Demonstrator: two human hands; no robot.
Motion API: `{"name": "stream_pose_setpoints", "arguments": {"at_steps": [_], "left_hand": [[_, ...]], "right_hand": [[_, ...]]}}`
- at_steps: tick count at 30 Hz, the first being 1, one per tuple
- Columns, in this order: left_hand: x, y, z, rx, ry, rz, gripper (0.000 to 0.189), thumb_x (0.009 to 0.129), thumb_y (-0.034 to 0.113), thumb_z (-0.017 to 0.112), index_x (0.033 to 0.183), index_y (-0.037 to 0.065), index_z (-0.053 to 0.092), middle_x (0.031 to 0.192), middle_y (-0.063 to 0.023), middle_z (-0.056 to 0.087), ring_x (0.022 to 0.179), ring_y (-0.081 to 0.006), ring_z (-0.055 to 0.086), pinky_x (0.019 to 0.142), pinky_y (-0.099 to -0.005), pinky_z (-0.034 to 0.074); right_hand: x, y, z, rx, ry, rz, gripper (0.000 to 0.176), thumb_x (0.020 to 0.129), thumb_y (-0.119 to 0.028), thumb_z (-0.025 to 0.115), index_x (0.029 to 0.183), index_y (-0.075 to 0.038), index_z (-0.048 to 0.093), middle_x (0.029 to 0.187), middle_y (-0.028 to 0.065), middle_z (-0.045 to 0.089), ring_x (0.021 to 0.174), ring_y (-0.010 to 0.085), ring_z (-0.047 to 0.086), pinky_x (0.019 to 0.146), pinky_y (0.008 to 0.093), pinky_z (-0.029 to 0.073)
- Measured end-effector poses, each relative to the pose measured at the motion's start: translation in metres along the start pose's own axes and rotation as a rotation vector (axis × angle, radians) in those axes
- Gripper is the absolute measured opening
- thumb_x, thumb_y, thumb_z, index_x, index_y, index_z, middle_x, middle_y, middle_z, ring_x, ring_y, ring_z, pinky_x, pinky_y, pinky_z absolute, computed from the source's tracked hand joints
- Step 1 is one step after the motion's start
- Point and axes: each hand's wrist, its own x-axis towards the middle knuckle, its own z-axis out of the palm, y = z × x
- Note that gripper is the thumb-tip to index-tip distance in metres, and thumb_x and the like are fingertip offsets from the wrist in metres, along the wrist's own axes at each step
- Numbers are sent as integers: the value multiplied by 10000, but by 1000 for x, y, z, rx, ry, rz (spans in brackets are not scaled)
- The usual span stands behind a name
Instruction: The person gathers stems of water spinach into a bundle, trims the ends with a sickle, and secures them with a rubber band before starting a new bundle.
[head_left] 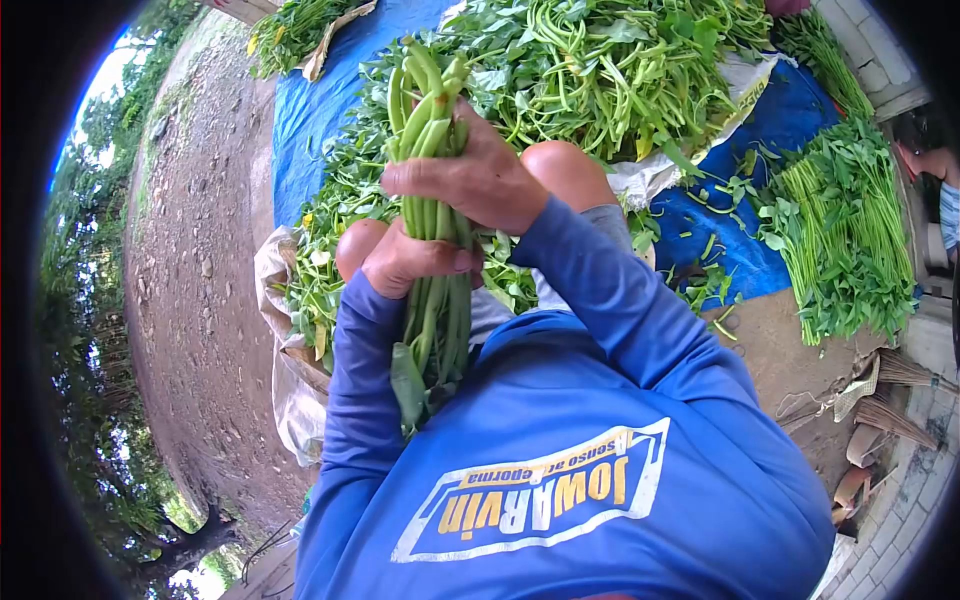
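Observation:
An upright bunch of water spinach (430, 215) is held in front of my chest, thick pale-green stem ends up and leaves hanging toward my shirt. My right hand (480, 175) wraps round the stems near the top, its thumb lying across them. Lower down, my left hand (415, 258) is closed round the same bunch. Below the hands, the dark leaves (408, 385) reach my lap and shirt front. Beyond the bunch spreads a large heap of loose water spinach (600, 75), and more leafy stems lie around my knees.
Blue tarpaulin (300, 140) lies under the greens. Neatly laid bundles of greens (835, 230) rest on its right edge. A pale sack (298, 400) is by my left knee. Stick brooms (895, 420) lie at the right, where another person's arm (935, 165) shows. Stony ground extends leftward.

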Motion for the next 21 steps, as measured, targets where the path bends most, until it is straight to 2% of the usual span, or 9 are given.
{"name": "stream_pose_setpoints", "arguments": {"at_steps": [3,5,6,7,9,10,15,16,21], "left_hand": [[-22,-12,-32,-39,70,48,619,705,250,805,1224,-21,604,967,-146,686,801,-259,697,753,-403,599],[-54,-18,-82,-164,147,41,714,732,228,821,1330,-16,517,1000,-152,666,829,-270,698,748,-430,599],[-72,-12,-112,-126,142,163,661,763,219,822,1319,1,538,1031,-135,667,848,-261,703,751,-401,595],[-93,1,-134,-81,161,280,608,794,210,823,1308,19,560,1062,-118,667,867,-252,709,755,-372,591],[-139,38,-133,-257,605,427,576,846,273,806,1307,30,560,1060,-109,662,911,-266,703,825,-374,582],[-161,57,-155,-190,763,490,535,866,282,788,1281,19,578,1046,-110,670,928,-268,702,850,-373,577],[-232,131,-269,-119,1257,782,403,909,292,753,1175,10,641,1029,-113,690,959,-267,686,887,-379,573],[-240,137,-296,-62,1291,702,590,891,416,746,1327,78,539,1228,-130,600,1138,-321,581,1007,-410,479],[-254,147,-340,130,1449,604,595,896,409,752,1321,49,544,1218,-144,612,1137,-316,596,1013,-417,485]], "right_hand": [[-29,-13,-54,-367,-136,-33,498,941,-239,772,1335,22,615,1213,162,709,1153,229,674,996,355,547],[-75,-26,-101,-368,75,89,447,1021,-262,667,1370,16,636,1268,136,709,1179,217,674,1015,349,535],[-104,-7,-126,-100,416,244,352,1012,-284,680,1247,-22,692,1104,76,733,990,153,701,857,299,565],[-135,15,-159,-114,646,321,332,976,-233,710,1225,-14,693,1004,51,736,877,173,725,771,312,580],[-237,114,-257,-729,866,467,219,975,-265,698,922,-53,700,772,27,676,687,179,649,565,363,440],[-280,144,-276,-965,865,544,218,977,-267,695,934,-52,695,774,27,673,687,178,646,567,361,442],[-421,225,-286,-1167,878,764,223,989,-274,678,994,-51,669,786,28,657,687,171,631,575,346,452],[-433,233,-283,-1166,890,794,225,992,-275,675,1006,-51,664,788,28,654,687,170,627,576,343,454],[-454,246,-269,-1140,962,840,242,1003,-282,658,1066,-49,638,800,29,638,687,163,612,584,328,464]]}}
